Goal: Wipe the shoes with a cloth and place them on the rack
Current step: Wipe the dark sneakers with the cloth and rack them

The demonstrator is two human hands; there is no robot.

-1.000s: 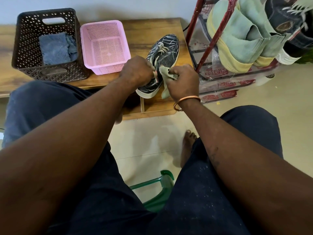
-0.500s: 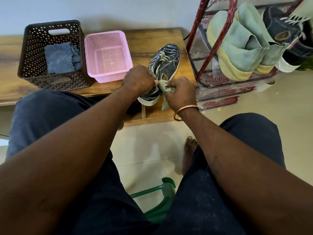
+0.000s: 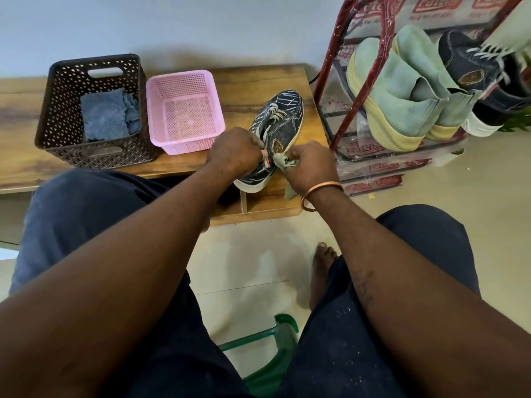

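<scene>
A dark patterned shoe [image 3: 283, 122] lies on the wooden tabletop [image 3: 250, 79], toe pointing to one o'clock. The left hand [image 3: 235, 152] grips it at the heel end, fingers curled over the collar. The right hand [image 3: 311, 165], at the shoe's five o'clock, pinches a pale green cloth [image 3: 280, 160] against the shoe's side; a copper bangle [image 3: 321, 191] circles that wrist. At the shoe's nine o'clock stands a pink basket [image 3: 184, 79], and beyond it a brown basket [image 3: 57, 110] holding a blue rag [image 3: 107, 114]. At three o'clock the red rack [image 3: 330, 70] carries green shoes [image 3: 396, 96] and a dark sneaker [image 3: 471, 70].
</scene>
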